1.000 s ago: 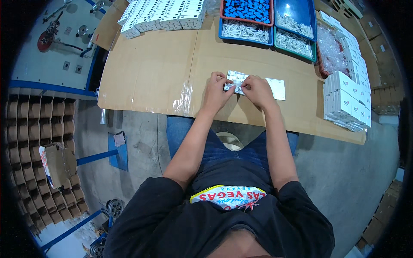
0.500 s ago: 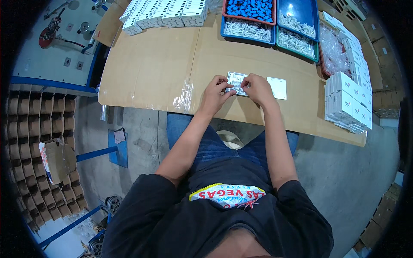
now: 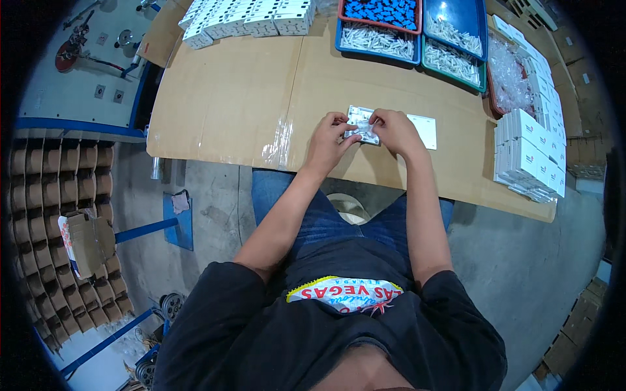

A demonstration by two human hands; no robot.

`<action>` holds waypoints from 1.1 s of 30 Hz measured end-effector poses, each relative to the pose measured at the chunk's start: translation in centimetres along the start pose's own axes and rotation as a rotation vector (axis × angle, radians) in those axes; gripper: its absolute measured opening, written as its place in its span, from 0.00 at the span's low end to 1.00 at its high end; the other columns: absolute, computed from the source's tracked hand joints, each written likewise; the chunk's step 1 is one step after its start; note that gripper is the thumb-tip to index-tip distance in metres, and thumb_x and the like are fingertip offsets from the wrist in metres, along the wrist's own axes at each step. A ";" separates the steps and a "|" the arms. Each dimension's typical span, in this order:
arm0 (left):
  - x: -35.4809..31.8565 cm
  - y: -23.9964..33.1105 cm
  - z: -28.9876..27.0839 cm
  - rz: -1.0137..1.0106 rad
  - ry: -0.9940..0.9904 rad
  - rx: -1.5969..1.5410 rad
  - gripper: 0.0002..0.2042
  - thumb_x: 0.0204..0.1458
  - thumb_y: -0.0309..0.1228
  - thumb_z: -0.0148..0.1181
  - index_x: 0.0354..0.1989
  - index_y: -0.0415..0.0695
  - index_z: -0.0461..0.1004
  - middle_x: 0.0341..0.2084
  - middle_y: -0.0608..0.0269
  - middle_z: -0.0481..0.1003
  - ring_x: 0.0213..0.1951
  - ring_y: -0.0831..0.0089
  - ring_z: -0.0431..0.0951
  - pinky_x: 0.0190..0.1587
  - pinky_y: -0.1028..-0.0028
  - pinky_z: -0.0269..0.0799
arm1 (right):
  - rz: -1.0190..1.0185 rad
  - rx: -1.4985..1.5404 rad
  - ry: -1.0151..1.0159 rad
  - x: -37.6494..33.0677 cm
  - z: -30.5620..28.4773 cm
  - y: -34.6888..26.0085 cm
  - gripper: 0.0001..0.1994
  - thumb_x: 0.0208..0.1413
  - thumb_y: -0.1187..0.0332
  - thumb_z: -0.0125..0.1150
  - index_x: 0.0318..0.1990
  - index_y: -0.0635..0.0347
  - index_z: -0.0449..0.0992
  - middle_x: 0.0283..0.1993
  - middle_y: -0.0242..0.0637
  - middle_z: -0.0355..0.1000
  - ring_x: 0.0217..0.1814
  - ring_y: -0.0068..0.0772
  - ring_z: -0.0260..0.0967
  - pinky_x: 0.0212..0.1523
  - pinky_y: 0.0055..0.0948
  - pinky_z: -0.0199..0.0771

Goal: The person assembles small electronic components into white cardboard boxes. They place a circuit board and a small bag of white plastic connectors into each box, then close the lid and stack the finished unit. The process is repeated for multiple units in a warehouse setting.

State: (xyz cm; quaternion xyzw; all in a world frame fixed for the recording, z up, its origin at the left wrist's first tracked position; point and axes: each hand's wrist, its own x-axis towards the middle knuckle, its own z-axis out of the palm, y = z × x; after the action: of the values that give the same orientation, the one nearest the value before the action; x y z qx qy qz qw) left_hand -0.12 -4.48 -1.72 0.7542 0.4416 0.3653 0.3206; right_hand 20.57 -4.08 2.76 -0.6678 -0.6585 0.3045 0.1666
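Note:
A shallow white plastic case (image 3: pixel 357 116) with small moulded details inside lies on the cardboard-covered table in front of me. My left hand (image 3: pixel 328 142) has its fingers curled round the case's left and near edges, holding it. Over the right part of the case, the fingers of my right hand (image 3: pixel 395 130) are bent together in a pinch; any small piece between them is too small to make out. A small clear or whitish part seems to lie inside the case between the fingertips. Just right of my right hand rests a flat white panel (image 3: pixel 426 132), partly covered by that hand.
At the far right stand trays: a red one of blue parts (image 3: pixel 381 14), and blue (image 3: pixel 378 44) and green (image 3: pixel 454 63) ones of small white pieces. White cases are stacked at right (image 3: pixel 531 153) and far left (image 3: pixel 248 18). Clear plastic bags (image 3: pixel 508 78) fill another tray.
My right hand has shifted slightly right and up, its fingers lifting a little from the middle of the case. The left hand keeps its hold.

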 end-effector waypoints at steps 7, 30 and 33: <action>0.3 0.1 0.0 0.047 0.004 0.119 0.14 0.47 0.35 0.74 0.41 0.43 0.83 0.44 0.56 0.73 0.48 0.58 0.75 0.51 0.63 0.73 | 0.023 0.098 0.007 -1.4 -0.7 -0.7 0.11 0.55 0.64 0.61 0.41 0.52 0.85 0.38 0.46 0.81 0.41 0.49 0.79 0.44 0.41 0.77; 2.4 0.4 -2.2 0.237 -0.210 0.167 0.23 0.42 0.39 0.76 0.46 0.45 0.80 0.58 0.54 0.70 0.60 0.53 0.70 0.62 0.58 0.66 | 0.065 -0.149 0.265 -1.7 1.5 -0.1 0.06 0.49 0.65 0.70 0.31 0.57 0.84 0.39 0.41 0.74 0.42 0.45 0.76 0.44 0.43 0.77; 3.4 -0.1 -2.5 0.208 -0.300 0.165 0.32 0.39 0.41 0.77 0.54 0.44 0.75 0.59 0.52 0.69 0.62 0.52 0.67 0.65 0.57 0.61 | 0.052 -0.106 0.238 -2.0 1.0 -0.1 0.07 0.48 0.66 0.70 0.31 0.58 0.85 0.40 0.43 0.74 0.44 0.46 0.75 0.45 0.43 0.76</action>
State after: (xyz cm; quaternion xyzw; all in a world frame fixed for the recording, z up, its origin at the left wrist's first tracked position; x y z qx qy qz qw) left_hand -1.10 -1.02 0.47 0.8655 0.3367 0.2425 0.2807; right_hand 20.01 -6.18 2.46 -0.7238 -0.6319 0.1921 0.2000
